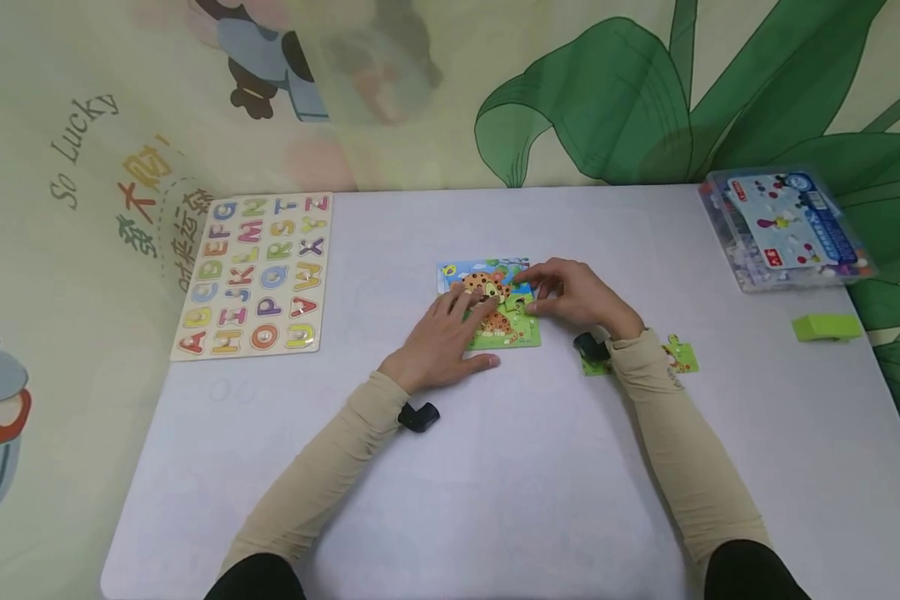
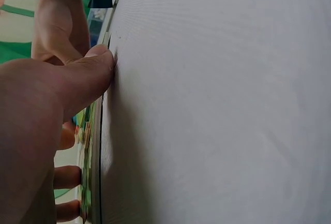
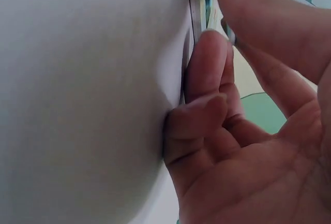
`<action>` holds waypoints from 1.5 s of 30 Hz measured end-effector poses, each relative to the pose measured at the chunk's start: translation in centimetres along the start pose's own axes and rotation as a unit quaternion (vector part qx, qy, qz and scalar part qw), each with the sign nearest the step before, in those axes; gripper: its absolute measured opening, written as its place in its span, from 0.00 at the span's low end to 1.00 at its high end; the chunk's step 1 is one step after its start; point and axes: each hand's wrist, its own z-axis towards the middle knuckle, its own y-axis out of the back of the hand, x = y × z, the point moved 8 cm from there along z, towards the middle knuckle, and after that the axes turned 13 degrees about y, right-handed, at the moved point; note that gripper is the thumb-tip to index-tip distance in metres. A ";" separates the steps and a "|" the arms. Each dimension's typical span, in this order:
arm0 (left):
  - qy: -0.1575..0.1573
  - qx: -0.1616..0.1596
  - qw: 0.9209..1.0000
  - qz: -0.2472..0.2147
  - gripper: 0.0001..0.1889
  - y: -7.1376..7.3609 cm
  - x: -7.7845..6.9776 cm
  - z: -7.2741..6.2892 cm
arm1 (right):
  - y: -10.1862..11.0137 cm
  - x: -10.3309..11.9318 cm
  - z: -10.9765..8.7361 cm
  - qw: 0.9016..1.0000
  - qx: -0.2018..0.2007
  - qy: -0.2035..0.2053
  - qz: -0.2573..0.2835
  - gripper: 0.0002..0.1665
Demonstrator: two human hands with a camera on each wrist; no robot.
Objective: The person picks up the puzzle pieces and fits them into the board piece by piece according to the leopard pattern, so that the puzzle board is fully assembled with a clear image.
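Observation:
A jigsaw puzzle (image 1: pixel 521 337) with a spotted leopard on green and blue lies at the table's middle. My left hand (image 1: pixel 446 333) rests over its left side, fingers spread across the picture and thumb out on the tabletop. In the left wrist view, the left thumb (image 2: pixel 88 74) reaches past the board's edge. At the puzzle's right side, my right hand (image 1: pixel 573 292) pinches a small puzzle piece (image 1: pixel 520 303) between thumb and index finger. Its other fingers (image 3: pixel 207 63) are curled down beside the board in the right wrist view. Fingers cover part of the picture.
Loose puzzle pieces (image 1: pixel 682 355) lie by the right forearm, partly hidden under it. An alphabet board (image 1: pixel 251 279) lies at the left. A clear plastic box (image 1: pixel 787 225) stands back right, with a green block (image 1: pixel 827 327) in front of it.

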 end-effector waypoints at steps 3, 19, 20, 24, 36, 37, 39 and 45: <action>-0.002 0.001 1.000 0.005 0.47 -0.1 0.0 -0.1 | -0.3 0.2 0.1 1.000 0.007 -0.009 -0.014 0.27; 0.001 0.009 1.000 -0.004 0.45 0.1 -0.1 0.0 | 0.2 -0.2 0.3 0.997 -0.040 -0.052 -0.034 0.13; 0.001 0.009 1.000 -0.005 0.45 0.1 -0.1 0.0 | 0.1 -0.2 0.3 0.997 -0.041 -0.056 -0.031 0.13; 0.001 0.010 1.000 -0.006 0.45 0.0 -0.1 0.0 | 0.0 -0.2 0.3 0.997 -0.036 -0.058 -0.030 0.11; -0.001 0.010 1.000 -0.005 0.43 0.2 -0.4 0.0 | 0.2 -0.1 0.1 0.997 -0.044 -0.060 -0.025 0.12; 0.000 0.011 1.000 -0.005 0.43 0.3 -0.4 0.0 | 0.2 -0.1 0.1 0.997 -0.043 -0.059 -0.022 0.13; 0.002 0.013 1.000 -0.003 0.43 0.3 -0.2 0.0 | 0.3 -0.3 -0.1 0.998 -0.033 -0.059 -0.021 0.16; 0.002 0.019 1.000 0.000 0.43 0.3 0.0 0.0 | 1.8 -0.8 -2.7 0.997 0.004 -0.077 -0.024 0.25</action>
